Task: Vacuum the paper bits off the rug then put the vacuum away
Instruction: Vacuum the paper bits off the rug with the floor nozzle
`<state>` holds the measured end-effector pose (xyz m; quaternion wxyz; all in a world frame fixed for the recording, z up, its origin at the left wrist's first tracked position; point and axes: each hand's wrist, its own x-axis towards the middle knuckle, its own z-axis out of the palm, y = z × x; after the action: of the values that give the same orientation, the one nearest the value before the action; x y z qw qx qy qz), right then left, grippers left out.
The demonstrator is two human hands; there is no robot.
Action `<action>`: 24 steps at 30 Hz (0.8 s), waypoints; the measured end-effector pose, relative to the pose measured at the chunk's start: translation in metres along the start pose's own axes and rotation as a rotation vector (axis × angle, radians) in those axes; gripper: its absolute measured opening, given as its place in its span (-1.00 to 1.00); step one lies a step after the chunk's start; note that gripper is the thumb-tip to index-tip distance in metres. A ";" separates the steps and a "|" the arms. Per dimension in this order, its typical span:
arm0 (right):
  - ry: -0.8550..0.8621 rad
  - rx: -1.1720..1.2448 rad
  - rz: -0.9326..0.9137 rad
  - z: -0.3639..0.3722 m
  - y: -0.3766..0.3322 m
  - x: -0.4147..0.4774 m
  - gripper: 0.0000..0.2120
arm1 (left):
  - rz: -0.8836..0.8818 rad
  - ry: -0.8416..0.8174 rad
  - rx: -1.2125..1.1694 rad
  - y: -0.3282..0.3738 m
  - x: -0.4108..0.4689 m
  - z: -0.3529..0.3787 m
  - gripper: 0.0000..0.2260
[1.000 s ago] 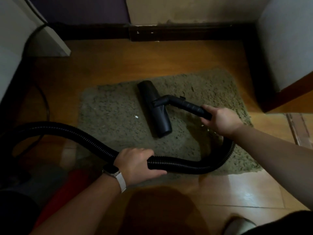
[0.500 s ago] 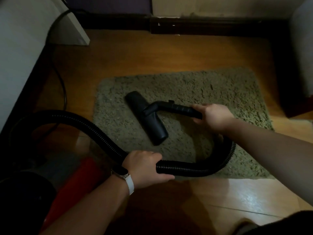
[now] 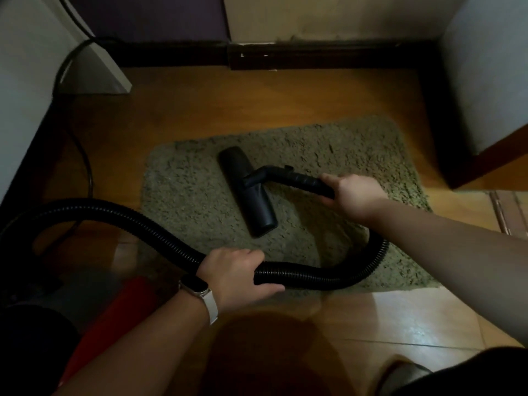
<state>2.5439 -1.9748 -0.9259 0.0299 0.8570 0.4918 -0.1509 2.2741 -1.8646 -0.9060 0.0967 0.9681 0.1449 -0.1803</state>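
A shaggy olive rug [image 3: 328,155] lies on the wooden floor. The black vacuum floor head [image 3: 247,192] rests flat on the rug's middle. My right hand [image 3: 353,195] grips the black handle tube [image 3: 297,178] that joins the head. A black ribbed hose [image 3: 314,277] loops from that handle along the rug's near edge and off to the left. My left hand [image 3: 238,274], with a watch on the wrist, is closed around the hose at the near edge. I see no paper bits on the rug in this dim light.
A red and dark vacuum body [image 3: 114,307] sits at the lower left. A black power cord [image 3: 83,155] runs along the left by a white cabinet [image 3: 25,81]. A dark baseboard [image 3: 314,57] lines the far wall. Another white unit [image 3: 491,81] stands at the right.
The floor head has swept left across the rug over the white paper bit seen a second ago, which no longer shows. Both hands keep their grips.
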 end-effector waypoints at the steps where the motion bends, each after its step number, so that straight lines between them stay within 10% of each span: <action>1: 0.006 -0.026 -0.037 -0.002 -0.007 0.003 -0.51 | 0.001 -0.005 0.002 0.000 -0.001 -0.001 -0.50; 24: -0.047 0.135 0.126 0.011 0.021 0.008 -0.44 | -0.029 -0.032 -0.042 -0.006 -0.005 0.000 -0.55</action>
<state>2.5630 -1.9816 -0.9407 -0.0069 0.8826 0.4248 -0.2015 2.2678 -1.8601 -0.9053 0.1168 0.9606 0.1614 -0.1939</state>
